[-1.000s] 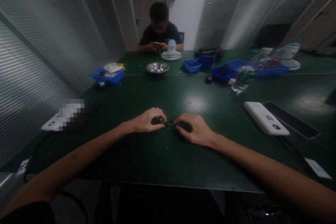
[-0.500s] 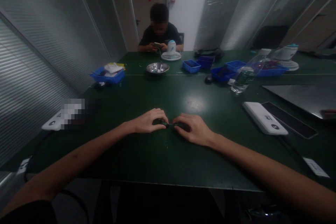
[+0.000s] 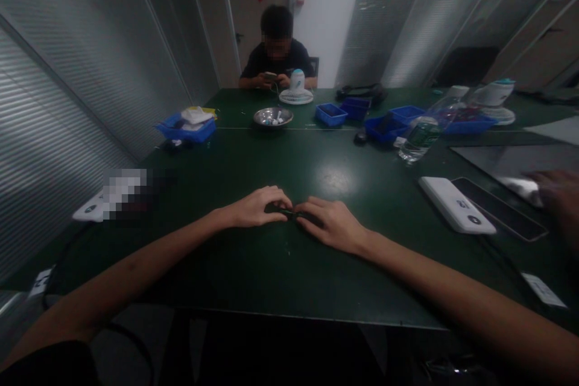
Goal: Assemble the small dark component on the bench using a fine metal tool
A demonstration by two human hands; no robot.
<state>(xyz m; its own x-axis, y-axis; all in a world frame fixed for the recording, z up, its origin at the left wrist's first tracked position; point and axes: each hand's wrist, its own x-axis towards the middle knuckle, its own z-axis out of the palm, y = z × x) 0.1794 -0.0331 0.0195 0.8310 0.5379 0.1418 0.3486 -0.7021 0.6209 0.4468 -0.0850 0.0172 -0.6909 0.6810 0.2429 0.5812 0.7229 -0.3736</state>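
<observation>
Fingers of left hand (image 3: 257, 207) and right hand (image 3: 332, 223) pinch a small slim dark object (image 3: 285, 212) between them, over dark-green tabletop (image 3: 289, 283) | round metal bowl (image 3: 273, 126) holds small white pieces (image 3: 277, 120) | rectangular blue plastic tray (image 3: 203, 132) carries white papery item (image 3: 196, 114)

Table (image 3: 253, 274): smooth, semi-gloss, catches glare. Bowl (image 3: 272, 125): shiny metal. Bins (image 3: 205, 132): smooth blue plastic. Bottle (image 3: 408, 152): clear glossy plastic w/ printed label (image 3: 424, 134). Fan (image 3: 297, 79): wht plastic. Wht slab (image 3: 446, 199): smooth plastic, low sheen. Blk slab (image 3: 500, 210): smooth, glass-like. Sleeve (image 3: 49, 365): matt cloth. Held part (image 3: 286, 212): too small to tell mat'l.
</observation>
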